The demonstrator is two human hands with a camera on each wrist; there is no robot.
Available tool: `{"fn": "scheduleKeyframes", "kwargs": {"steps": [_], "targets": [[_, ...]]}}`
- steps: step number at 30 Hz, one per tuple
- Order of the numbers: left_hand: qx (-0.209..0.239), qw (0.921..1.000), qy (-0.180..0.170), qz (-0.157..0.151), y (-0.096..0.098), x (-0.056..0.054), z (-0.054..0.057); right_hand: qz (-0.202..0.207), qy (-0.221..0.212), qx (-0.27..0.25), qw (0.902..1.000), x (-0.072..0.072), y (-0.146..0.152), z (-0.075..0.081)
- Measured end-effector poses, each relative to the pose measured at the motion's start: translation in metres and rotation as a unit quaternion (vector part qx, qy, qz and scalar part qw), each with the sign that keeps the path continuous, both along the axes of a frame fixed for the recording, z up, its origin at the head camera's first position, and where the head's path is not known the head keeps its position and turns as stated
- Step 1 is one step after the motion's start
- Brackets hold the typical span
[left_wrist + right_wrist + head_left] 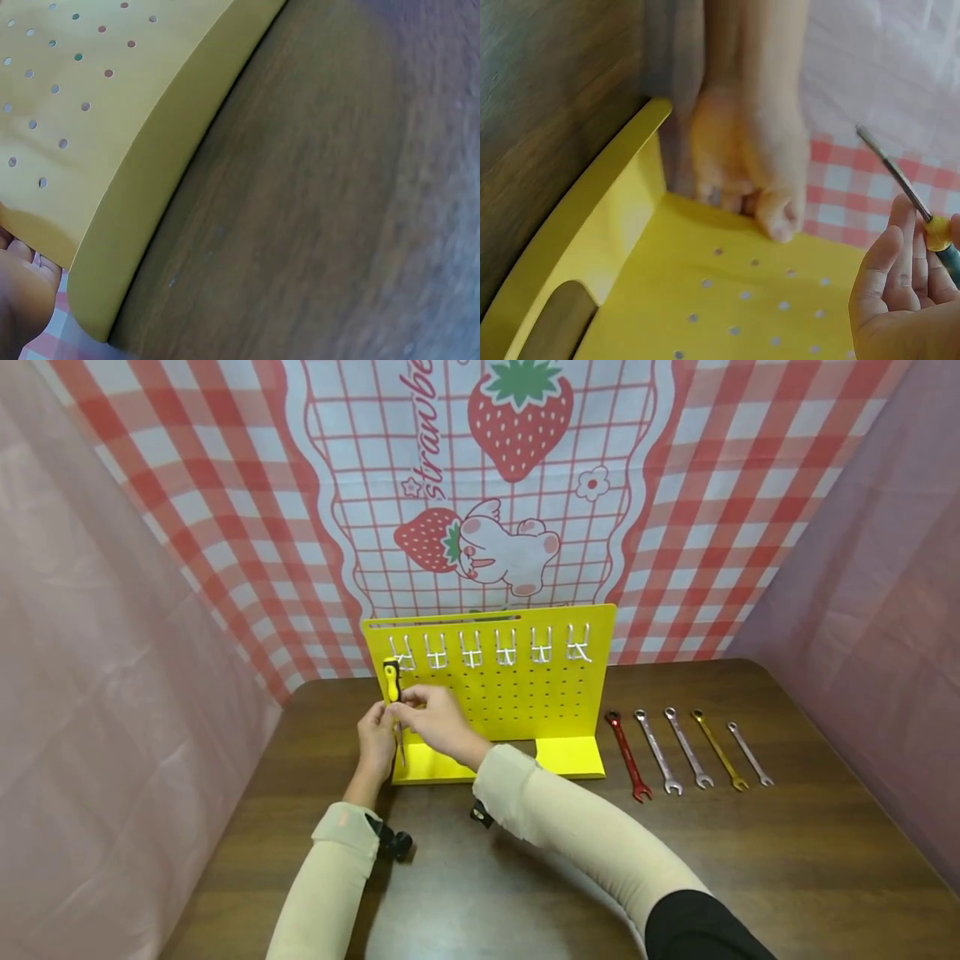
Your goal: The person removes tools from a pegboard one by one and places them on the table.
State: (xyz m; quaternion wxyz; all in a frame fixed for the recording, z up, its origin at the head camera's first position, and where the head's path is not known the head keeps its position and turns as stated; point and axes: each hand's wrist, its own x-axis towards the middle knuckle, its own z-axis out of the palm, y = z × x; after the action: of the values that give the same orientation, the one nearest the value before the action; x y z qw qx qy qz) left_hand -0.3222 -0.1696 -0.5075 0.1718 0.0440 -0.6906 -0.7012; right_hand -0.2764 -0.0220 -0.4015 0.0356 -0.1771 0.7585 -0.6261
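A screwdriver (392,680) with a yellow and black handle stands nearly upright before the left end of a yellow pegboard (525,710), its metal shank pointing down. My right hand (438,722) pinches it at the lower handle; the right wrist view shows the fingers around the yellow collar and the bare shank (896,174) sticking out. At the board's left side edge, my left hand (377,743) grips the edge with curled fingers and thumb. Only part of that left hand (28,296) enters the left wrist view. White double hooks (471,647) line the board's upper part.
Right of the pegboard, several wrenches lie in a row on the brown wooden table (480,893): a red wrench (628,756), silver ones, and a gold wrench (720,750). Behind stands a red-and-white checked cloth (712,527); a pale curtain (97,693) hangs at the left.
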Motion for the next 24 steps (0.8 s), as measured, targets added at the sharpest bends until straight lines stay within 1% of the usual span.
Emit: {"fn": "scheduleKeyframes", "kwargs": {"steps": [2,3,6,8,9,11,14,17,19,21,24], "targets": [[-0.001,1.0000,0.008,0.001,0.000,0.000,0.000,0.011,0.016,0.000,0.9998,0.005,-0.001,0.004],[0.006,0.9999,0.016,-0.002,0.000,0.001,0.000,0.018,0.022,-0.001,0.9996,0.008,-0.001,0.006],[0.032,0.9983,0.045,-0.018,0.000,0.002,-0.001,0.043,0.023,-0.006,0.9988,0.017,0.001,0.010],[0.051,0.9966,0.054,-0.034,0.000,0.003,-0.003,0.061,0.014,-0.011,0.9980,0.024,0.004,0.012],[0.055,0.9962,0.056,-0.037,0.000,0.003,-0.004,0.070,0.009,-0.013,0.9974,0.028,0.007,0.012],[0.046,0.9971,0.050,-0.034,0.000,0.003,-0.005,0.083,0.003,-0.013,0.9965,0.034,0.015,0.011],[0.014,0.9995,0.021,-0.021,0.002,0.002,-0.005,0.099,-0.018,-0.005,0.9949,0.044,0.036,0.009],[-0.028,0.9994,-0.006,-0.021,0.004,0.001,-0.004,0.108,-0.061,0.007,0.9923,0.052,0.067,0.007],[-0.045,0.9986,-0.016,-0.021,0.005,0.001,-0.002,0.109,-0.084,0.017,0.9903,0.056,0.089,0.007],[-0.056,0.9981,-0.020,-0.016,0.003,0.002,-0.002,0.109,-0.097,0.030,0.9888,0.059,0.112,0.007],[-0.058,0.9980,-0.024,-0.006,0.000,0.002,0.000,0.101,-0.099,0.057,0.9884,0.063,0.146,0.006]]}}
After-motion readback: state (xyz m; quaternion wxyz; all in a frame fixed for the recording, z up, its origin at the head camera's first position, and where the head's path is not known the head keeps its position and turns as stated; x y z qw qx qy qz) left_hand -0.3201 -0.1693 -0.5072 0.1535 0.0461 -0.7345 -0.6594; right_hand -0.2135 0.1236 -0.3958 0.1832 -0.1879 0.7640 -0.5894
